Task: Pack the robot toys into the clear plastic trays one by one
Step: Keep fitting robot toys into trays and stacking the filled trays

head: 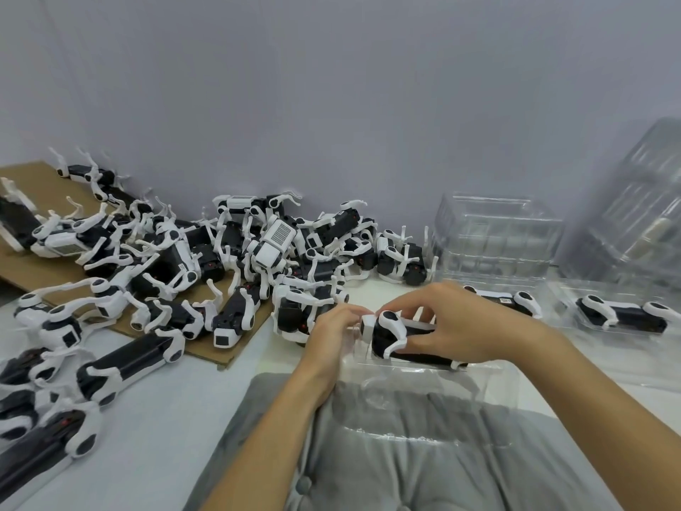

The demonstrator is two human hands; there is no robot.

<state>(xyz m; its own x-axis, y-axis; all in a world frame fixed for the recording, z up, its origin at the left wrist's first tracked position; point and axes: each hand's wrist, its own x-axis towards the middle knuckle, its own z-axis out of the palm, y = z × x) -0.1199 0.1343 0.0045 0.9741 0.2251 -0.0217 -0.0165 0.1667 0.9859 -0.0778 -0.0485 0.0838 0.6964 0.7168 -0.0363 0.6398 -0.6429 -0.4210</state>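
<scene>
Clear plastic tray lay on our grey-clad lap, and we held a black-and-white robot dog toy at its far edge. Our right hand curled its grip over the toy's body; our left hand pinched its head end. More toys lay heaped on cardboard beyond.

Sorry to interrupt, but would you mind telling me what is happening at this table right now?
A person is packing black-and-white robot dog toys into clear plastic trays. Both hands are on one robot dog: the right hand grips its body and the left hand holds its head end, seating it in the clear tray in front of them. A packed toy in a tray lies to the right, empty trays are stacked behind it, and a large pile of unpacked robot dogs waits on the left.
</scene>
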